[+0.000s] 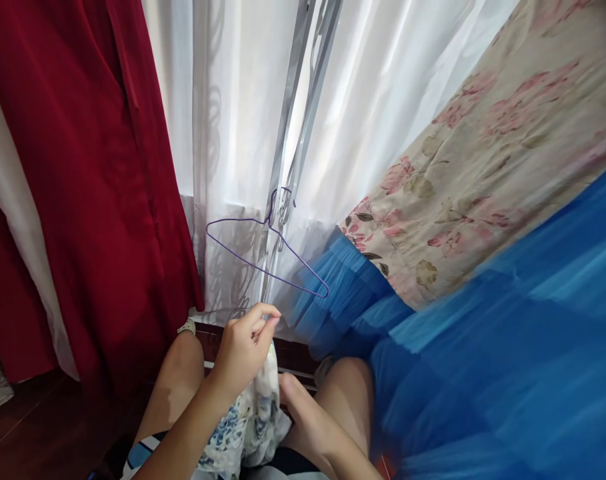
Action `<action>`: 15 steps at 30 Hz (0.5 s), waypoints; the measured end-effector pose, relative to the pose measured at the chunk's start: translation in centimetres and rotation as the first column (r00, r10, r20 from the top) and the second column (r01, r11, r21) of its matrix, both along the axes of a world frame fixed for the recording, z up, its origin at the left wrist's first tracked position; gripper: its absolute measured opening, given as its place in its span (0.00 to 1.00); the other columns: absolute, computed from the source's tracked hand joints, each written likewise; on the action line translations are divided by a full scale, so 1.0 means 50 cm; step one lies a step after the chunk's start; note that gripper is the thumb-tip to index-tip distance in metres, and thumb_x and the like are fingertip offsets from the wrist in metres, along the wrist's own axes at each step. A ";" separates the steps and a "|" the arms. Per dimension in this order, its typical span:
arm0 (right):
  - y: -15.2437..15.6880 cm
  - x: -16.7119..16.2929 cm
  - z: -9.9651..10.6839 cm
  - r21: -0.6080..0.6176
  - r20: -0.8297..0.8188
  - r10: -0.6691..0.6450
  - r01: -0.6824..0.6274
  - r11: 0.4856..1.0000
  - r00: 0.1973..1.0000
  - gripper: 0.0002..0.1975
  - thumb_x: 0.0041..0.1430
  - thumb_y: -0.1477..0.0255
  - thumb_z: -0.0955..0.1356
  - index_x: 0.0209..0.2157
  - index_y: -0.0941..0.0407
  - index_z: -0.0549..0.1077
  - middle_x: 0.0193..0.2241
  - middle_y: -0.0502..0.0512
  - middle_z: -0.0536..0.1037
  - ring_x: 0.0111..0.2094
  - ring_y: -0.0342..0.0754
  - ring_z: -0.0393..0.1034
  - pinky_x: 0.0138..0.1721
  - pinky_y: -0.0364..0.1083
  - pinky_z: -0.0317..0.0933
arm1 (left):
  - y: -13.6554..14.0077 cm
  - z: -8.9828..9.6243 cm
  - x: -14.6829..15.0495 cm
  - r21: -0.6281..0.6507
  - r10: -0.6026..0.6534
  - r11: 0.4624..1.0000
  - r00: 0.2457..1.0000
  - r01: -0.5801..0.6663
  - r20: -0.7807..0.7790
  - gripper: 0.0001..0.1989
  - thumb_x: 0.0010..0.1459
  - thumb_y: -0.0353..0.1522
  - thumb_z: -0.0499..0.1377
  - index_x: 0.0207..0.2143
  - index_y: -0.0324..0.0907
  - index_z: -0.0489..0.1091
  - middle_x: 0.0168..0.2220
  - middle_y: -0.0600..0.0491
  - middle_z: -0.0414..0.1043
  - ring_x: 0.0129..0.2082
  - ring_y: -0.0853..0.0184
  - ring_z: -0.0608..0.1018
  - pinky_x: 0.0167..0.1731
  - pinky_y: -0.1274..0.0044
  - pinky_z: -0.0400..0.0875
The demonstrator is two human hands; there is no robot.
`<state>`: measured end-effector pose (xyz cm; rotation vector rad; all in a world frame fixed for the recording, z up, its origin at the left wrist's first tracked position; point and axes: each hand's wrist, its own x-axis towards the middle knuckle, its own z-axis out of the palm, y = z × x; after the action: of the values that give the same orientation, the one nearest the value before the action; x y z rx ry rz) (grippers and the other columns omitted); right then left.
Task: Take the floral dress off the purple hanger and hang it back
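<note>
My left hand point(249, 343) is raised above my lap with thumb and fingertips pinched together. A white garment with blue floral print point(227, 437) hangs from that hand, bunched, down into my lap. Close to the garment's right side is my right hand point(300, 403), a little blurred; its fingers are mostly hidden behind the cloth, so their grip does not show. Just beyond my hands, a thin purple hanger point(237, 259) with nothing on it hangs tilted by its hook at the metal stand point(287, 120).
A long dark red garment point(93, 200) hangs at the left. At the right hang a beige floral garment point(463, 180) and a wide blue tulle skirt point(487, 387), reaching near my right knee. A white curtain point(243, 120) covers the back. Dark reddish flooring point(27, 433) shows lower left.
</note>
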<state>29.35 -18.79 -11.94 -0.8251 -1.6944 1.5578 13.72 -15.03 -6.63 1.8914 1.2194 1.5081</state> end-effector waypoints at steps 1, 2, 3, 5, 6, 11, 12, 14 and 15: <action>-0.003 -0.002 0.008 -0.057 -0.040 0.004 -0.006 0.998 0.999 0.35 0.64 0.44 0.54 0.43 0.58 0.77 0.36 0.61 0.77 0.42 0.57 0.70 0.44 0.52 0.64 | 0.003 -0.001 -0.004 -0.001 0.030 1.000 1.000 -0.030 0.007 0.07 0.65 0.36 0.55 0.37 0.43 0.70 0.18 0.62 0.46 0.19 0.73 0.53 0.23 0.78 0.50; -0.005 -0.004 0.017 -0.098 -0.070 0.008 -0.015 0.995 0.998 0.36 0.64 0.44 0.53 0.42 0.58 0.77 0.35 0.60 0.77 0.40 0.55 0.70 0.42 0.51 0.64 | 0.006 -0.002 -0.007 -0.009 0.043 0.999 0.999 -0.043 0.017 0.07 0.65 0.36 0.55 0.36 0.43 0.70 0.17 0.62 0.46 0.19 0.73 0.53 0.23 0.78 0.50; -0.005 -0.006 0.027 -0.116 -0.079 0.012 -0.022 0.993 0.997 0.34 0.64 0.44 0.55 0.41 0.57 0.77 0.33 0.59 0.76 0.37 0.53 0.69 0.40 0.50 0.64 | 0.008 -0.005 -0.007 -0.026 0.037 0.999 0.999 -0.036 0.037 0.08 0.65 0.37 0.55 0.36 0.43 0.69 0.17 0.61 0.46 0.19 0.73 0.53 0.23 0.78 0.50; -0.004 -0.006 0.045 -0.083 -0.019 0.024 -0.025 0.996 1.000 0.26 0.61 0.48 0.64 0.35 0.58 0.75 0.28 0.53 0.72 0.30 0.47 0.64 0.33 0.45 0.61 | 0.011 -0.015 -0.002 -0.087 -0.048 0.994 0.990 0.060 0.132 0.09 0.65 0.39 0.55 0.38 0.44 0.68 0.18 0.61 0.48 0.19 0.73 0.55 0.23 0.79 0.50; -0.003 -0.002 0.053 -0.039 0.038 0.018 -0.016 0.999 0.999 0.22 0.60 0.52 0.67 0.32 0.58 0.74 0.25 0.51 0.69 0.27 0.44 0.60 0.30 0.42 0.58 | 0.011 -0.024 0.003 -0.118 -0.120 0.982 0.970 0.147 0.213 0.10 0.66 0.41 0.54 0.41 0.44 0.68 0.20 0.60 0.52 0.20 0.72 0.57 0.23 0.79 0.52; 0.016 0.067 0.079 0.331 0.217 -0.219 0.139 0.933 0.951 0.17 0.64 0.62 0.66 0.25 0.59 0.67 0.22 0.47 0.61 0.24 0.40 0.52 0.26 0.41 0.51 | -0.017 -0.094 0.016 -0.187 -0.512 0.706 0.675 0.683 0.531 0.27 0.64 0.52 0.50 0.55 0.44 0.65 0.40 0.49 0.70 0.36 0.67 0.72 0.40 0.77 0.67; 0.022 0.087 0.084 0.419 0.206 -0.293 0.186 0.889 0.934 0.17 0.64 0.64 0.66 0.24 0.58 0.66 0.21 0.47 0.61 0.24 0.40 0.52 0.26 0.41 0.51 | -0.029 -0.110 0.015 -0.224 -0.552 0.636 0.639 0.738 0.536 0.29 0.62 0.53 0.52 0.54 0.43 0.68 0.43 0.47 0.71 0.40 0.64 0.73 0.44 0.75 0.67; 0.034 0.125 0.095 0.575 0.166 -0.423 0.261 0.776 0.891 0.17 0.63 0.67 0.66 0.22 0.58 0.64 0.20 0.47 0.59 0.22 0.40 0.52 0.25 0.41 0.51 | -0.057 -0.140 0.009 -0.317 -0.583 0.562 0.637 0.764 0.504 0.30 0.59 0.53 0.57 0.53 0.41 0.71 0.46 0.45 0.73 0.45 0.59 0.74 0.49 0.72 0.67; 0.041 0.143 0.102 0.639 0.140 -0.474 0.286 0.714 0.870 0.17 0.63 0.68 0.66 0.20 0.58 0.64 0.19 0.46 0.58 0.21 0.40 0.52 0.23 0.41 0.50 | -0.070 -0.151 0.005 -0.361 -0.573 0.572 0.674 0.736 0.466 0.30 0.57 0.52 0.60 0.54 0.41 0.72 0.47 0.45 0.74 0.47 0.58 0.74 0.51 0.71 0.67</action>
<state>36.50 -16.73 -6.86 -1.0094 -1.9108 0.5550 13.98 -18.53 -14.17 1.4141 0.5555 0.8617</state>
